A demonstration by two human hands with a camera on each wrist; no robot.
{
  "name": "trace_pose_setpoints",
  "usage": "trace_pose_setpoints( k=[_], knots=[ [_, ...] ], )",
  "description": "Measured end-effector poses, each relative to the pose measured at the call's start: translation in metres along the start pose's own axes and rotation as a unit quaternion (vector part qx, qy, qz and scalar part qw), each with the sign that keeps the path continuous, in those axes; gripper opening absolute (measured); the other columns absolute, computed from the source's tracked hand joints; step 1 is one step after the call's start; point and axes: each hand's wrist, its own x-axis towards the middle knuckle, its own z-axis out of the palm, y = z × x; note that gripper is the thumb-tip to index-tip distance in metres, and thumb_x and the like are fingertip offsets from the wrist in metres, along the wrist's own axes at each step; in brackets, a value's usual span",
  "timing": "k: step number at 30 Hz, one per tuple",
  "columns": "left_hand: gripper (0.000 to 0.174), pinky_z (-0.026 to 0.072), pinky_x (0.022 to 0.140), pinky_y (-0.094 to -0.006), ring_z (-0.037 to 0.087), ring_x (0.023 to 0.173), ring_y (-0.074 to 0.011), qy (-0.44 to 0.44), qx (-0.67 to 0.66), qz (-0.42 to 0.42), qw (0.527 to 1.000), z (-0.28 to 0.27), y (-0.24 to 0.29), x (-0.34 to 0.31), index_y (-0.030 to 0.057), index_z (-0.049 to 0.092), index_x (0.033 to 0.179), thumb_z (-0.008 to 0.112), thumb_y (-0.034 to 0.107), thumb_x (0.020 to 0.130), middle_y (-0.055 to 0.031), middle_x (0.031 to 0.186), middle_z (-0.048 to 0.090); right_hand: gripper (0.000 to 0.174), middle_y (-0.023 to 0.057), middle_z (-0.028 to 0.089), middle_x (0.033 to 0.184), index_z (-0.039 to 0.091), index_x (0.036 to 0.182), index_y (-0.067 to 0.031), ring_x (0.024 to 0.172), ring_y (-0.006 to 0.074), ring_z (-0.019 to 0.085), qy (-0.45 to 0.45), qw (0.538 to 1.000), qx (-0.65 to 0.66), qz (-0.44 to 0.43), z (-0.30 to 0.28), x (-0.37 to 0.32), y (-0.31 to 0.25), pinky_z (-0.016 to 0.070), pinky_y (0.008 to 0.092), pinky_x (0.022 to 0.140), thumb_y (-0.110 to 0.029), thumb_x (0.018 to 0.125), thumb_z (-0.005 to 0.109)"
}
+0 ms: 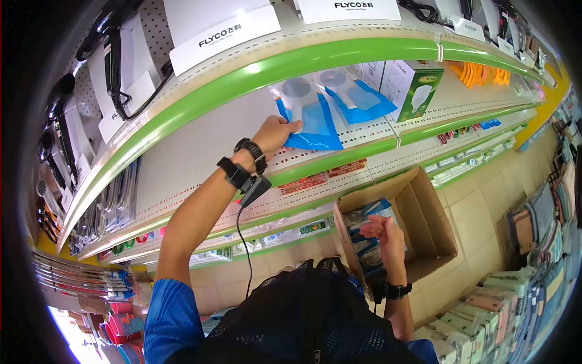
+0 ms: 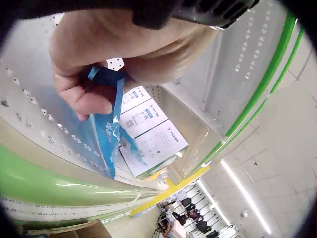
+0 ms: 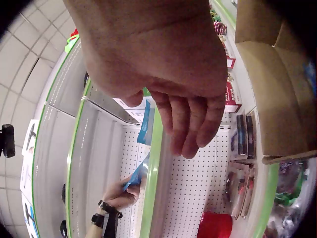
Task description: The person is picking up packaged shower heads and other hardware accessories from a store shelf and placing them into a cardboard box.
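Observation:
On the green-edged shelf (image 1: 212,133), my left hand (image 1: 274,133) pinches the near corner of a blue-and-clear plastic packet (image 1: 318,130). A white handle with a round grey head shows through its clear part. Close up in the left wrist view, thumb and fingers are curled round the blue film (image 2: 106,141). A similar packet (image 1: 357,103) lies to the right of it. Over the cardboard box (image 1: 424,212), my right hand (image 1: 388,242) is held with loosely bent fingers and nothing in them. Several blue-and-clear packets (image 1: 368,246) lie inside that box, partly covered by the hand.
Light bulb boxes (image 1: 421,91) stand right of the packets, with orange items (image 1: 479,74) farther along. Above runs an upper shelf edge (image 1: 291,57) with hair dryers (image 1: 115,67) on display. Stacked goods (image 1: 485,303) line the floor at lower right.

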Motion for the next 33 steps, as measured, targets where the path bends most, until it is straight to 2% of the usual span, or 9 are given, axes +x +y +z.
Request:
trace_pose_setpoints(
  k=[7,10,12,13,17,23,28,30,33],
  knots=[
    [0.042,0.0526,0.046,-0.0304,0.059,0.058,-0.0153,-0.028,0.042,0.036,0.998,0.014,-0.009,0.051,-0.0019,0.05,0.098,0.07,0.035,0.089,-0.0076,0.08,0.057,0.058,0.017,0.071,0.094,0.061,0.115,0.0072,0.086,0.0245,0.067,0.024,1.0,0.002,-0.004,-0.015,-0.003,0.009,0.0503,0.0343,0.079,-0.043,0.106,0.033],
    [0.061,0.0577,0.063,-0.038,0.067,0.079,-0.026,0.069,0.269,0.087,0.957,0.014,0.002,0.036,-0.0059,0.047,0.115,0.07,0.043,0.087,-0.0184,0.099,0.061,0.057,0.0164,0.071,0.094,0.062,0.115,0.0067,0.086,0.0233,0.068,0.039,0.999,-0.009,-0.001,-0.018,-0.008,0.011,0.0503,0.0327,0.079,-0.042,0.106,0.033],
    [0.082,0.0533,0.086,-0.0499,0.06,0.11,-0.0368,0.189,0.498,0.25,0.809,0.014,0.005,0.028,-0.0054,0.038,0.133,0.069,0.052,0.084,-0.0263,0.124,0.054,0.057,0.0165,0.071,0.094,0.062,0.115,0.0069,0.086,0.0234,0.068,0.05,0.999,-0.013,0.005,-0.022,-0.011,0.014,0.0503,0.0329,0.079,-0.042,0.106,0.033],
    [0.094,0.0434,0.095,-0.0634,0.035,0.136,-0.0473,0.135,0.441,0.241,0.854,0.015,0.008,0.025,0.0018,0.032,0.142,0.071,0.059,0.079,-0.0283,0.15,0.029,0.057,0.0165,0.071,0.094,0.062,0.115,0.007,0.087,0.0236,0.068,0.058,0.998,-0.019,0.011,-0.023,-0.012,0.016,0.0503,0.0332,0.079,-0.042,0.106,0.033],
    [0.094,0.0381,0.108,-0.053,0.036,0.134,-0.0504,0.019,0.559,0.16,0.814,0.038,0.019,0.012,0.01,0.033,0.15,0.07,0.057,0.078,-0.0335,0.153,0.02,0.057,0.0168,0.071,0.094,0.062,0.115,0.0075,0.086,0.0237,0.068,0.06,0.998,-0.028,0.02,-0.026,-0.013,0.021,0.0503,0.0336,0.079,-0.041,0.106,0.034],
    [0.085,0.0375,0.11,-0.0472,0.034,0.136,-0.0502,-0.076,0.536,0.224,0.811,0.021,0.001,0.044,0.0108,0.045,0.144,0.072,0.056,0.077,-0.036,0.151,0.023,0.059,0.0168,0.07,0.092,0.061,0.114,0.0079,0.084,0.0246,0.067,0.098,0.995,-0.022,0.015,-0.032,-0.022,0.027,0.0498,0.0347,0.077,-0.044,0.105,0.035],
    [0.082,0.0313,0.111,-0.0582,0.026,0.141,-0.0474,-0.015,0.607,0.194,0.771,0.035,0.022,0.007,0.0154,0.042,0.147,0.071,0.052,0.08,-0.0332,0.152,0.026,0.055,0.0153,0.071,0.09,0.063,0.111,0.0061,0.083,0.0213,0.068,0.139,0.989,-0.031,0.05,-0.051,-0.035,0.05,0.052,0.0318,0.076,-0.042,0.105,0.037],
    [0.081,0.0239,0.113,-0.0623,0.022,0.144,-0.0471,0.017,0.562,0.34,0.754,0.042,0.019,0.005,0.0197,0.036,0.15,0.07,0.05,0.083,-0.0294,0.153,0.026,0.055,0.0146,0.071,0.088,0.063,0.109,0.0055,0.08,0.0202,0.068,0.158,0.984,-0.044,0.076,-0.059,-0.039,0.063,0.0522,0.0306,0.073,-0.043,0.105,0.038],
    [0.077,0.0197,0.115,-0.0604,0.022,0.143,-0.0473,-0.043,0.528,0.413,0.741,0.057,0.014,0.01,0.0226,0.032,0.152,0.066,0.044,0.087,-0.027,0.154,0.026,0.054,0.0126,0.071,0.085,0.064,0.105,0.0043,0.073,0.0177,0.067,0.182,0.975,-0.076,0.108,-0.079,-0.044,0.093,0.0513,0.028,0.065,-0.045,0.103,0.043]
  ],
)
